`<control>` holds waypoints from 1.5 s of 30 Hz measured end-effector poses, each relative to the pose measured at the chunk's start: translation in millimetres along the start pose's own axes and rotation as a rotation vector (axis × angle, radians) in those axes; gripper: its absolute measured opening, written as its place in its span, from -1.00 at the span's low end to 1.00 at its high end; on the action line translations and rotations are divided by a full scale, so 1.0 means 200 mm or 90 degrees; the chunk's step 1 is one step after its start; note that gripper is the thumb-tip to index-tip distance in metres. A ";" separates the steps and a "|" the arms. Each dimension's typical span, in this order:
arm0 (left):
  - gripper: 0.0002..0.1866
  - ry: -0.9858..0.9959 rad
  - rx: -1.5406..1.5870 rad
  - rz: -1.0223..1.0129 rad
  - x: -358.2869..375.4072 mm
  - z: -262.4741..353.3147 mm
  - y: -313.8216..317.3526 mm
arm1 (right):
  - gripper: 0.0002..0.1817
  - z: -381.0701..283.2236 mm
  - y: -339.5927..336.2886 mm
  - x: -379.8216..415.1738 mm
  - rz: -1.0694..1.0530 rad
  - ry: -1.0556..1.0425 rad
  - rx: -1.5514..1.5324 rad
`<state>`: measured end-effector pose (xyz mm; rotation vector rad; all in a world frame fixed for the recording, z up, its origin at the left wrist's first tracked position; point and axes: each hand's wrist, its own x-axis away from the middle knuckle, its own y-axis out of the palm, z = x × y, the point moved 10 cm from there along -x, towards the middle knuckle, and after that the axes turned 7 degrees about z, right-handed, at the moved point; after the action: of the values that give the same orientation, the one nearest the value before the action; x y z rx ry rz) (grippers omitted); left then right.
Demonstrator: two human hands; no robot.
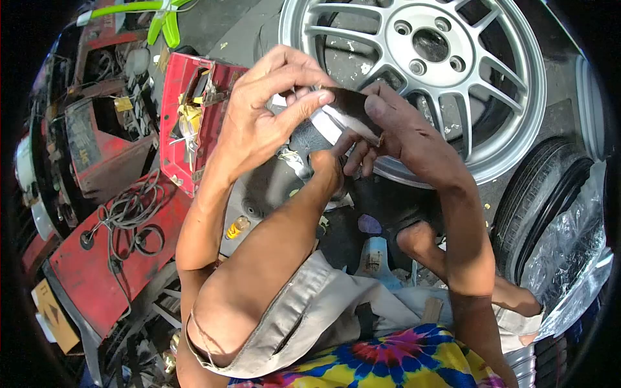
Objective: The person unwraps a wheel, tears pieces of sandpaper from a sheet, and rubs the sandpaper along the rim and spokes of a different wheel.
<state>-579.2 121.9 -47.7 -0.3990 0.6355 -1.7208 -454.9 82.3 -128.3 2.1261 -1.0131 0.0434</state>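
Dark sheet: the thin piece [349,103] is spanning the gap between both hands, its dark face showing and a pale section lying along its lower side.
Left hand: the fingers [303,81] are curling and pinching the sheet's left end, the thumb pressing near its upper corner.
Right hand: the thumb [376,107] is lying over the sheet's right end, the other fingers bending near its lower edge and gripping it; their exact contact is partly hidden.
Silver wheel: it [404,46] is lying beyond the hands, the right hand partly overlapping its near edge.
Red case: it [173,107] is sitting open left of the left hand.
Yellow bottle: it [237,227] is lying near the left forearm.
Tire: it [517,194] is resting at the right.
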 end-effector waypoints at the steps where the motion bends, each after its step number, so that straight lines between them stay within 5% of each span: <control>1: -0.85 0.038 0.004 0.003 -0.02 0.03 -0.01 | -0.54 -0.02 0.00 0.00 0.000 0.000 0.001; 6: -0.73 0.083 -0.011 -0.032 -0.04 0.05 0.00 | -0.67 -0.05 -0.09 0.02 0.108 -0.082 0.157; 7: -0.70 0.025 -0.021 -0.025 -0.04 0.02 0.00 | -0.67 -0.04 -0.08 0.03 0.106 -0.080 0.157; 9: -0.66 -0.033 -0.028 -0.019 0.00 -0.08 -0.01 | -0.72 -0.10 -0.09 0.07 0.198 -0.197 0.510; 10: -0.66 -0.095 -0.036 0.064 0.05 -0.26 -0.10 | -0.65 -0.10 -0.07 0.10 0.229 -0.347 0.593; 14: -0.73 -0.323 0.035 0.194 0.26 -0.64 -0.19 | -0.58 0.08 0.10 0.14 0.248 -0.406 0.914; 26: -0.78 -0.335 0.058 0.160 0.55 -0.86 0.32 | -0.67 0.11 0.17 0.10 0.287 -0.348 0.950; 29: -0.83 -0.328 -0.097 0.148 0.55 -0.86 0.40 | -0.67 0.10 0.20 0.09 0.290 -0.371 0.937; 34: -0.51 -0.349 -0.174 0.109 0.60 -1.10 0.65 | -0.67 0.12 0.18 -0.01 0.299 -0.336 0.926; 37: -0.46 -0.329 -0.145 0.168 0.53 -0.90 0.59 | -0.67 0.11 0.20 0.06 0.281 -0.354 0.936; 45: -0.69 -0.266 -0.154 0.189 0.53 -0.97 0.63 | -0.77 0.08 0.21 0.05 0.316 -0.375 0.896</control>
<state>-618.8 38.6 -284.0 -0.7706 0.5631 -1.2322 -480.7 48.6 -109.8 3.0882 -2.3140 0.5328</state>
